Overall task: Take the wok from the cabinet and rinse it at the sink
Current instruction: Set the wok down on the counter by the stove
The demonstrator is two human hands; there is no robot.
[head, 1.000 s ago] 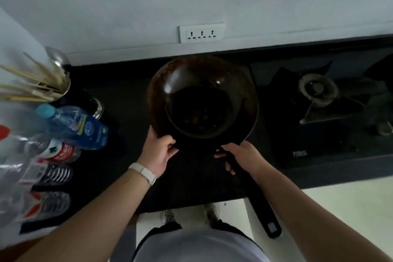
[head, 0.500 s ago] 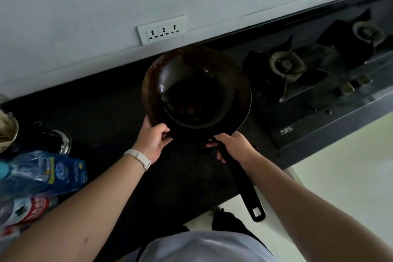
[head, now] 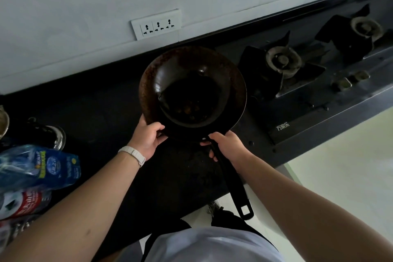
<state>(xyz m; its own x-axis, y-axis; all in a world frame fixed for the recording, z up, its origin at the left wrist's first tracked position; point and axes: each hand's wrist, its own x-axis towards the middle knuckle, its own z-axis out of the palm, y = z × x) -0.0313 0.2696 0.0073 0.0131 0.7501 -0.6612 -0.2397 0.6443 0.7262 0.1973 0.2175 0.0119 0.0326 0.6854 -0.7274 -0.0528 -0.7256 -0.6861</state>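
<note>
A dark round wok (head: 191, 83) with a long black handle (head: 231, 181) is over the black countertop (head: 102, 117), left of the gas stove. A smaller dark pan seems to lie inside it. My left hand (head: 148, 136) grips the wok's near-left rim. My right hand (head: 225, 144) is closed around the handle where it meets the bowl. Whether the wok rests on the counter or hangs just above it cannot be told. No sink or cabinet is in view.
A two-burner gas stove (head: 297, 74) fills the counter on the right. Plastic bottles (head: 40, 168) and a metal container (head: 53, 136) crowd the left end. A white socket strip (head: 156, 24) is on the wall. Pale floor (head: 340, 172) lies on the right.
My view has swung right: the bottles and utensil holder slid off to the left and a second burner came into sight. Both hands keep the same grip on the wok.
</note>
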